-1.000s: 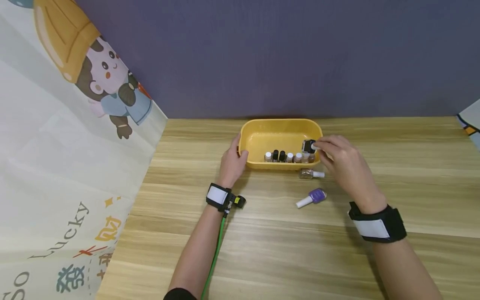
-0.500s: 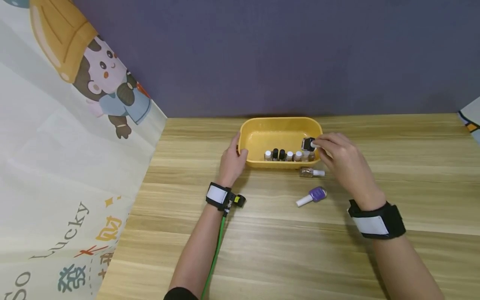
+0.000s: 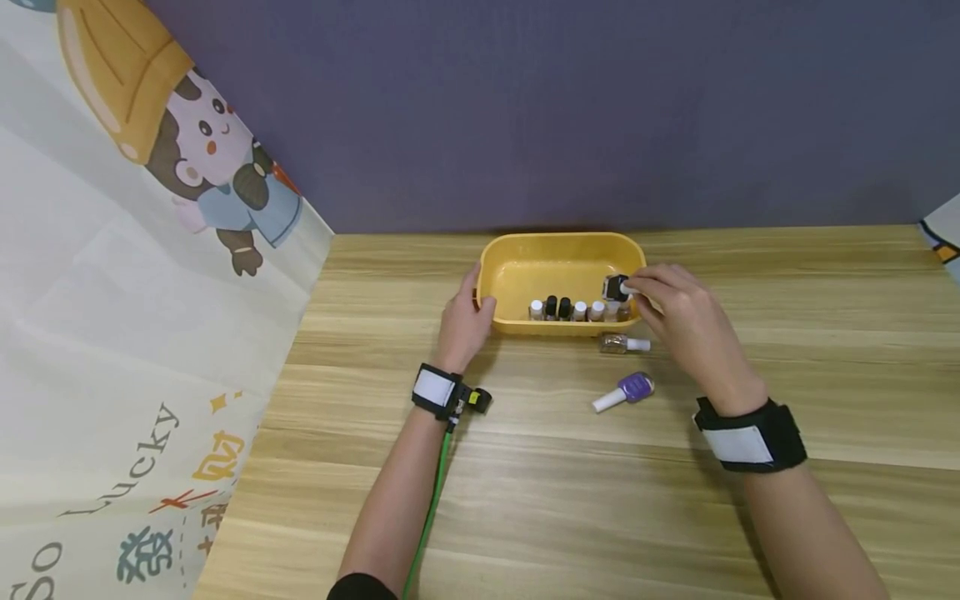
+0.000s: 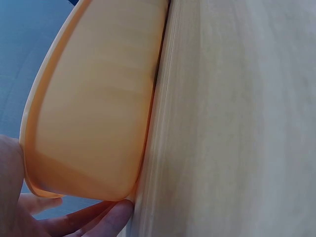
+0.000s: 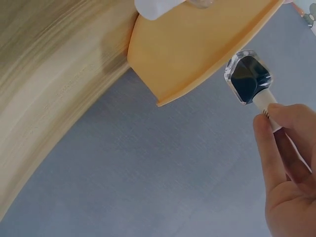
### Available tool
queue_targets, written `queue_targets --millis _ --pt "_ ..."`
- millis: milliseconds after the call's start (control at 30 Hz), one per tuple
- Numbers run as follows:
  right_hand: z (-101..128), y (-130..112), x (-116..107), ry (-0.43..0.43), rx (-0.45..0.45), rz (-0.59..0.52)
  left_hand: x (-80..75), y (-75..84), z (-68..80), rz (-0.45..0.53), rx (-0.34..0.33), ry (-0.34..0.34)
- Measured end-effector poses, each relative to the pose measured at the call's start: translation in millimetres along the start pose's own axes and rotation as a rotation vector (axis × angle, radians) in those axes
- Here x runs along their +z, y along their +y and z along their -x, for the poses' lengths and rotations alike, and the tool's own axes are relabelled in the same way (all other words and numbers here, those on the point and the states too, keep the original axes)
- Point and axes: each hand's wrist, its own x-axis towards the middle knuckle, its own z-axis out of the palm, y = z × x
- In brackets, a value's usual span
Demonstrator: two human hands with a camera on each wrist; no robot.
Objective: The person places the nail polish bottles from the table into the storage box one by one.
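A: Largest first, clock laid over the head view?

B: Wood-grain surface [image 3: 570, 500], blue-grey backdrop [image 3: 555, 117] along its 12 o'clock edge

A: Next down?

B: Yellow tray [image 3: 536, 279], near the backdrop; directions from here on run from tray centre

A: Hands?

B: Right hand [image 3: 693, 333] at 4 o'clock, fingers and thumb pinching the white-capped end of a dark bottle [image 5: 249, 81]; left hand [image 3: 463, 329] at 9, fingers and thumb bent about the tray's end, gripping it

A: And bottles?

B: Purple bottle [image 3: 637, 387] lying on the surface at 5, cap toward 8; brown bottle [image 3: 613, 344] lying closer in, cap toward 3; dark bottle tilted over the tray's 3 o'clock end, rim contact cannot be told

A: Smallest?

B: Small bottles [image 3: 580, 312] in a row inside the 6 o'clock wall, caps white and black, lower parts partly hidden
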Motion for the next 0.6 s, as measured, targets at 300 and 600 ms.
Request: queue_targets --millis 300,600 --pt "-0.8 2.9 3.3 0.004 0.009 -0.007 -1.3 1.3 0.5 0.006 -0.010 -0.008" --pt "-0.4 6.0 6.6 -0.012 0.024 0.009 -0.6 1.6 0.3 0.010 -0.004 -0.010"
